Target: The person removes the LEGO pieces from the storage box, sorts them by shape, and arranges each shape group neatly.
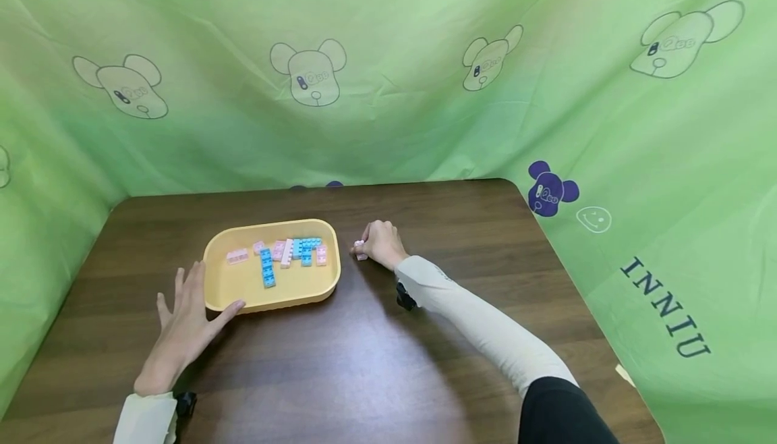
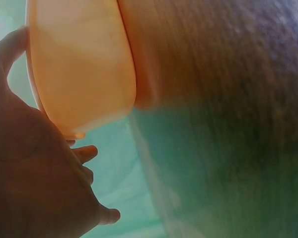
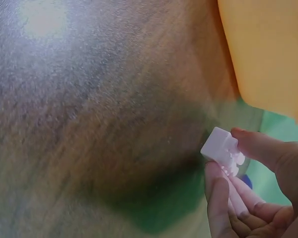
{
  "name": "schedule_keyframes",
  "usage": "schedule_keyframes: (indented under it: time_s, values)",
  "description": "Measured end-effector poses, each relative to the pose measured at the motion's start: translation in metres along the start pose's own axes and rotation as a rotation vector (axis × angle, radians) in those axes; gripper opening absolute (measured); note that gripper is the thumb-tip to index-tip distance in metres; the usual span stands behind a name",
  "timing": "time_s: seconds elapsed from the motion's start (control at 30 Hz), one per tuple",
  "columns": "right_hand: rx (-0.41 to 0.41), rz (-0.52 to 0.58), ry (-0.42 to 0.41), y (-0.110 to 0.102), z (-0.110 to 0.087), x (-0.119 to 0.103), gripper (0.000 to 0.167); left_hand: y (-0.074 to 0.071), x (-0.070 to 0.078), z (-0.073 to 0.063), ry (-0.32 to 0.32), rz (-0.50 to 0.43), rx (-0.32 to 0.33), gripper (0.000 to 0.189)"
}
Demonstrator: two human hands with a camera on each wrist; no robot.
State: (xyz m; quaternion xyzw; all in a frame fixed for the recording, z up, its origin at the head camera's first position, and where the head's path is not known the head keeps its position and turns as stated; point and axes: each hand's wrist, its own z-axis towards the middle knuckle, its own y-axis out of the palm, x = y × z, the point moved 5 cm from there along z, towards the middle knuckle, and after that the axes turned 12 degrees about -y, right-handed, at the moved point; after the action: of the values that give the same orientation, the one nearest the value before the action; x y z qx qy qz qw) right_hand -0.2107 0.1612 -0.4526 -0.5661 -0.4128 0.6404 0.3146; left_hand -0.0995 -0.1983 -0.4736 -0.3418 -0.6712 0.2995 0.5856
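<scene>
My right hand (image 1: pixel 382 245) pinches a pale pink toy building brick (image 3: pixel 219 144) between thumb and fingers, just right of a yellow tray (image 1: pixel 285 303). Its studs show in the right wrist view. At the tray's left front corner is my left hand (image 1: pixel 187 322), fingers spread, the thumb along the front rim and the other fingers by the left side. In the left wrist view that thumb touches the tray's rim. Inside the tray lie several bricks: a long blue piece (image 1: pixel 268 270), a pink piece (image 1: pixel 237 256), a pale pink strip (image 1: pixel 287 254) and joined blue bricks (image 1: pixel 307 244).
The tray stands on a dark wooden table (image 1: pixel 340 376) with rounded far corners. Green cloth (image 1: pixel 388 127) printed with bear heads hangs behind the table and at both sides. A small pale patch (image 1: pixel 625 375) shows at the right edge of the table.
</scene>
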Motion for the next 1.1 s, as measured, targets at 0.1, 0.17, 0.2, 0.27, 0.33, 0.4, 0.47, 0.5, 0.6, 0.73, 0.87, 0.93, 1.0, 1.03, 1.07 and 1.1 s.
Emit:
schedule_keyframes:
  time_s: [0.1, 0.17, 0.2, 0.27, 0.33, 0.4, 0.47, 0.5, 0.6, 0.73, 0.87, 0.93, 1.0, 1.03, 1.07, 1.1]
  values:
    - [0.018, 0.000, 0.008, 0.003, 0.001, 0.001, 0.029, 0.001, -0.001, 0.000, -0.001, -0.002, 0.001, 0.114]
    - [0.025, -0.001, 0.012, 0.005, 0.001, 0.002, 0.030, 0.001, -0.001, 0.000, -0.002, -0.004, 0.001, 0.114]
    - [0.028, -0.007, 0.011, 0.005, 0.002, 0.002, 0.029, 0.001, -0.001, -0.001, -0.003, -0.005, 0.002, 0.114]
    - [0.031, -0.019, 0.011, 0.005, 0.002, 0.002, 0.029, 0.001, 0.000, -0.001, -0.004, -0.008, 0.002, 0.114]
    - [0.034, -0.033, 0.007, 0.006, 0.002, 0.002, 0.029, 0.000, 0.000, -0.002, -0.003, -0.012, 0.002, 0.114]
    - [0.036, -0.042, 0.005, 0.006, 0.003, 0.002, 0.030, -0.001, 0.001, -0.002, 0.000, -0.013, 0.006, 0.114]
    - [0.036, -0.042, 0.006, 0.007, 0.003, 0.002, 0.030, -0.001, 0.001, -0.002, 0.004, -0.013, 0.009, 0.113]
    - [0.035, -0.042, 0.006, 0.007, 0.004, 0.003, 0.030, -0.002, 0.001, -0.001, 0.005, -0.012, 0.010, 0.113]
    - [0.030, -0.025, 0.006, 0.008, 0.004, 0.003, 0.032, -0.002, 0.001, -0.001, 0.007, -0.011, 0.013, 0.113]
    - [0.039, 0.008, 0.013, 0.001, 0.002, 0.001, 0.037, -0.001, 0.001, -0.001, 0.008, -0.012, 0.011, 0.113]
    - [0.055, 0.023, 0.005, -0.010, 0.003, -0.003, 0.040, -0.002, 0.001, -0.001, 0.011, -0.014, 0.012, 0.113]
    - [0.060, 0.034, -0.003, -0.016, 0.004, -0.005, 0.039, -0.002, 0.001, -0.001, 0.010, -0.014, 0.012, 0.113]
    - [0.067, 0.058, -0.010, -0.023, 0.006, -0.009, 0.038, -0.002, 0.001, 0.000, 0.007, -0.012, 0.010, 0.114]
    - [0.071, 0.075, -0.012, -0.026, 0.006, -0.010, 0.037, -0.002, 0.001, 0.000, 0.004, -0.013, 0.007, 0.114]
    - [0.076, 0.095, -0.015, -0.030, 0.006, -0.012, 0.036, -0.002, 0.001, 0.000, 0.004, -0.013, 0.006, 0.114]
    - [0.082, 0.113, -0.023, -0.033, 0.007, -0.014, 0.036, -0.001, 0.001, 0.000, 0.003, -0.012, 0.003, 0.114]
